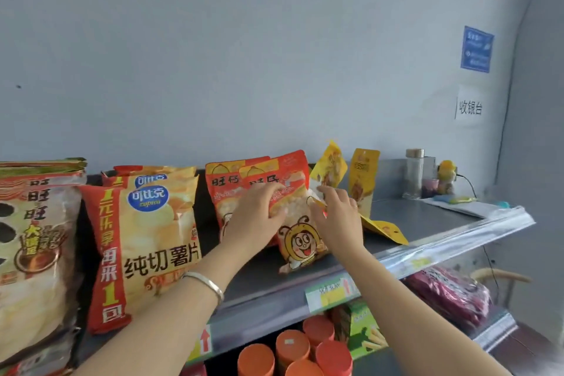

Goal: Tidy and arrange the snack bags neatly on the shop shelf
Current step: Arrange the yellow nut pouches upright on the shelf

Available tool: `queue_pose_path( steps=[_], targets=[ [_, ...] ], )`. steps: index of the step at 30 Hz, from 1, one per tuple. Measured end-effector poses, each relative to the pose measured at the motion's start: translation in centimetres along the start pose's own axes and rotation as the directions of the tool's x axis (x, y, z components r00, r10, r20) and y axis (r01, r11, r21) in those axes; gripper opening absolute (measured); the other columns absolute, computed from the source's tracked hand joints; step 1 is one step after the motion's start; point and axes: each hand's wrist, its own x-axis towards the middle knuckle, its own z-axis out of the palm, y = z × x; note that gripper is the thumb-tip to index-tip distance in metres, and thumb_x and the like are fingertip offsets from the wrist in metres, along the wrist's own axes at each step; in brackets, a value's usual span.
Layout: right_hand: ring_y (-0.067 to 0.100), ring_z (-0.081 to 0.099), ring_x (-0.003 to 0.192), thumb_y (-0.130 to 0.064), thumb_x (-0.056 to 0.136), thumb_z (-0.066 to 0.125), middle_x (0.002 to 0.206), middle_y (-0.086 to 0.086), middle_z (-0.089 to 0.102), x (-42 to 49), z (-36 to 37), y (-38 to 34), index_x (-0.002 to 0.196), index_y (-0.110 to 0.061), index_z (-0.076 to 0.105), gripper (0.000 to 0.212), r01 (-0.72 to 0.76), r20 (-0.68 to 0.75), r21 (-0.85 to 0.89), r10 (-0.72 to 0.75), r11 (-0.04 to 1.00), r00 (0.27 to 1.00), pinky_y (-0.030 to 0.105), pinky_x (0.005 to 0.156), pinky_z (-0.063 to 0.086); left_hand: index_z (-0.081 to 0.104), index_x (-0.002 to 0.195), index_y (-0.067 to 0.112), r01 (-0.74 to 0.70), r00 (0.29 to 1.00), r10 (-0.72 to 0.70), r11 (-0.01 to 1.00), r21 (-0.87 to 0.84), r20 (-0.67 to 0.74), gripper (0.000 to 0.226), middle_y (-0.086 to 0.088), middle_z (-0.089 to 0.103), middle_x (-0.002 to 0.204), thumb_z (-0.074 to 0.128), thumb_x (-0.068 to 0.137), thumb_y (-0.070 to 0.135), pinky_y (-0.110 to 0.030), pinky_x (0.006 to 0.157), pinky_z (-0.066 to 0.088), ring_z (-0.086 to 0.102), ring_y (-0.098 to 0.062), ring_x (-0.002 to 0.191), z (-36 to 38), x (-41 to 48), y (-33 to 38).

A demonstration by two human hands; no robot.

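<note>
On the grey top shelf [427, 217] stands an orange-red snack bag with a bee cartoon [297, 238], and a second one like it [225, 189] stands behind it. My left hand [259, 214] grips the front bag's left side. My right hand [338, 217] holds its right edge, fingers curled. Two yellow pouches [331, 165] [364, 174] stand behind my right hand, and a third yellow pouch [386, 230] lies flat. To the left stand yellow-red potato chip bags [143, 241] and large rice cracker bags [33, 253].
A glass jar [413, 174], a small yellow figure [446, 175] and flat packets sit at the shelf's far right. The lower shelf holds orange-lidded cans [291, 345], a green box [364, 330] and a magenta bag [451, 296]. A wall closes in on the right.
</note>
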Motion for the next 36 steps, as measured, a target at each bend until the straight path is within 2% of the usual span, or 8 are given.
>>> queue_pose_path(
  steps=[7,11,14,17,25,28,32,36],
  targets=[
    [0.031,0.039,0.126,-0.031,0.096,0.048,0.137,0.006,0.047,3.6,-1.2,5.2,0.135,-0.022,0.047,0.04,-0.095,-0.006,-0.007,0.095,0.995,0.995,0.04,0.096,0.038,0.049,0.13,0.025,-0.111,0.992,0.11,0.994,0.01,0.058,0.04,0.002,0.048,0.132,0.056,0.092,0.029,-0.023,0.095,0.033,0.043,-0.013,0.121,5.2,5.1,1.2],
    [0.031,0.041,0.122,-0.028,0.095,0.049,0.134,0.007,0.049,5.4,-1.7,9.2,0.133,-0.021,0.05,0.038,-0.171,-0.011,-0.016,0.171,0.985,0.985,0.04,0.094,0.04,0.046,0.134,0.028,-0.208,0.967,0.181,0.967,0.147,0.18,0.045,0.004,0.046,0.138,0.052,0.091,0.039,-0.034,0.101,0.037,0.041,-0.015,0.127,7.8,7.2,2.6],
    [0.028,0.042,0.121,-0.028,0.095,0.049,0.132,0.006,0.05,6.6,-1.7,12.3,0.133,-0.023,0.048,0.038,-0.214,-0.001,0.024,0.214,0.977,0.977,0.04,0.095,0.042,0.033,0.141,0.032,-0.295,0.926,0.187,0.901,0.319,0.327,0.055,0.005,0.037,0.145,0.047,0.091,0.047,-0.036,0.106,0.03,0.033,-0.018,0.134,9.4,8.5,3.8],
    [0.026,0.042,0.122,-0.029,0.095,0.049,0.133,0.005,0.049,8.1,-1.2,15.5,0.136,-0.023,0.046,0.041,-0.229,0.008,0.054,0.229,0.972,0.973,0.039,0.095,0.042,0.027,0.144,0.035,-0.332,0.886,0.161,0.876,0.35,0.435,0.059,0.005,0.035,0.146,0.045,0.09,0.052,-0.041,0.111,0.023,0.029,-0.018,0.137,11.2,9.8,5.5],
    [0.027,0.042,0.127,-0.035,0.095,0.052,0.14,0.008,0.043,13.8,0.3,23.3,0.144,-0.022,0.034,0.054,-0.162,0.202,0.119,0.135,0.98,0.97,0.041,0.097,0.044,0.029,0.144,0.033,-0.243,0.829,-0.069,0.849,0.469,0.554,0.065,0.002,0.035,0.146,0.049,0.087,0.057,-0.039,0.107,0.028,0.031,-0.02,0.136,19.2,13.1,8.2],
    [0.025,0.043,0.13,-0.044,0.092,0.055,0.145,0.008,0.04,15.8,1.0,25.2,0.147,-0.02,0.029,0.066,-0.13,0.289,0.14,0.085,0.982,0.953,0.042,0.096,0.046,0.027,0.144,0.034,-0.192,0.811,-0.182,0.815,0.547,0.556,0.071,0.003,0.033,0.147,0.053,0.083,0.059,-0.042,0.111,0.021,0.026,-0.02,0.138,21.4,13.9,8.3],
    [0.026,0.042,0.132,-0.057,0.084,0.059,0.148,0.007,0.036,17.1,2.6,25.9,0.15,-0.02,0.021,0.085,-0.109,0.402,0.18,0.028,0.978,0.915,0.042,0.093,0.048,0.031,0.141,0.038,-0.16,0.806,-0.239,0.792,0.589,0.542,0.074,0.007,0.036,0.144,0.055,0.077,0.067,-0.048,0.114,0.007,0.024,-0.017,0.138,23.5,14.0,8.2],
    [0.027,0.049,0.123,-0.058,0.082,0.062,0.142,0.01,0.04,17.5,4.0,25.5,0.148,-0.017,0.023,0.087,-0.125,0.476,0.217,0.006,0.968,0.88,0.036,0.081,0.047,0.029,0.142,0.043,-0.23,0.709,-0.276,0.779,0.583,0.649,0.083,0.011,0.027,0.15,0.055,0.071,0.075,-0.051,0.112,-0.004,0.01,-0.014,0.142,24.0,14.0,8.6]
  ],
)
